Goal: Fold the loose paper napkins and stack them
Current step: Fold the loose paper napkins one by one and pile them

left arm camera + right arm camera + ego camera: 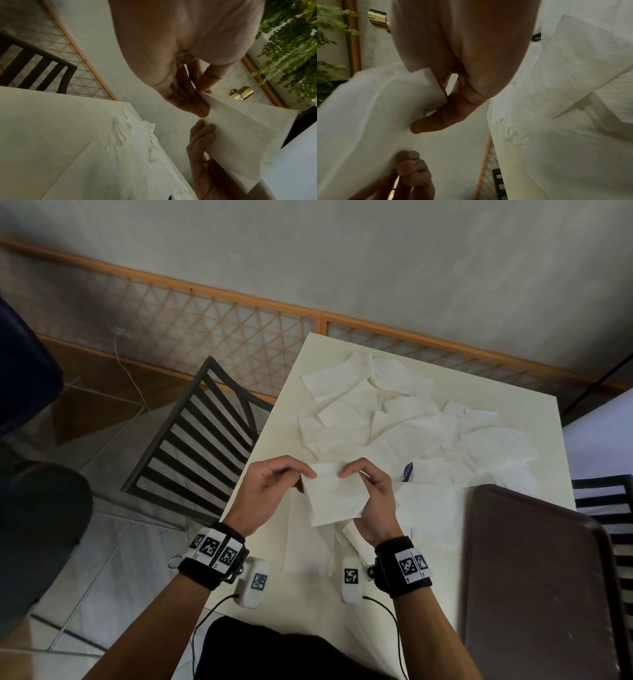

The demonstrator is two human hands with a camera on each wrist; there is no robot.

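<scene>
A white paper napkin (334, 494) hangs in the air above the near part of the white table (270, 474). My left hand (301, 474) pinches its upper left corner between thumb and fingers. My right hand (352, 474) pinches the upper right edge, fingers curled behind the sheet. In the left wrist view the napkin (248, 132) spreads rightward from the pinch of my left hand (204, 105). Seen from the right wrist, my right hand (436, 112) has its thumb lying on the napkin (368, 115). A heap of loose napkins (394, 426) covers the far half of the table.
A dark brown tray (541, 583) lies on the table at my right. More flat napkins (428, 508) lie under and right of my hands. A black slatted chair (202, 440) stands left of the table, another chair (606, 508) at the far right. A wood lattice (205, 330) lines the wall.
</scene>
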